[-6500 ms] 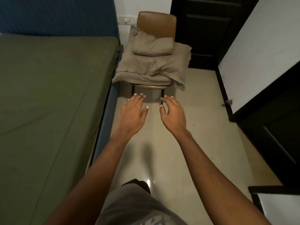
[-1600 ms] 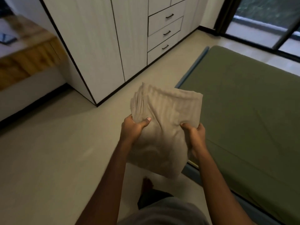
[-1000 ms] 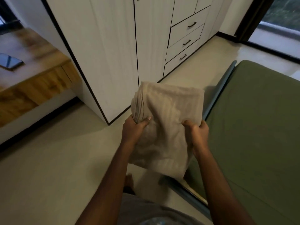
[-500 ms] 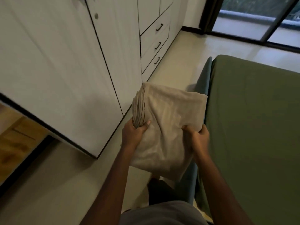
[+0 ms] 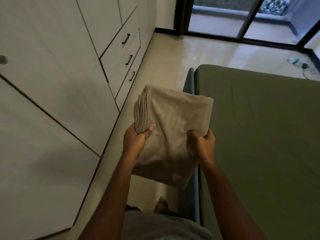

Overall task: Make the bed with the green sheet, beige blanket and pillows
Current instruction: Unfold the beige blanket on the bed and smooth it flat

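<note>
The folded beige blanket (image 5: 170, 129) hangs in front of me, held by both hands above the gap between floor and bed. My left hand (image 5: 135, 140) grips its stacked left edge, thumb on top. My right hand (image 5: 202, 143) clutches the lower right side. The green sheet (image 5: 268, 135) lies flat over the mattress to my right, with the bed's blue frame edge (image 5: 188, 84) beside the blanket. No pillows are in view.
A white wardrobe (image 5: 57, 87) with drawers and dark handles (image 5: 129, 59) lines the left side, leaving a narrow strip of pale floor (image 5: 161, 66) along the bed. Glass sliding doors (image 5: 242, 18) stand at the far end. A cable and charger (image 5: 303, 66) lie on the floor at far right.
Since the chair, both hands have taken hold of the folded blanket. Over the last second the view swung right along the wardrobe toward the bed's foot; the grip is unchanged.
</note>
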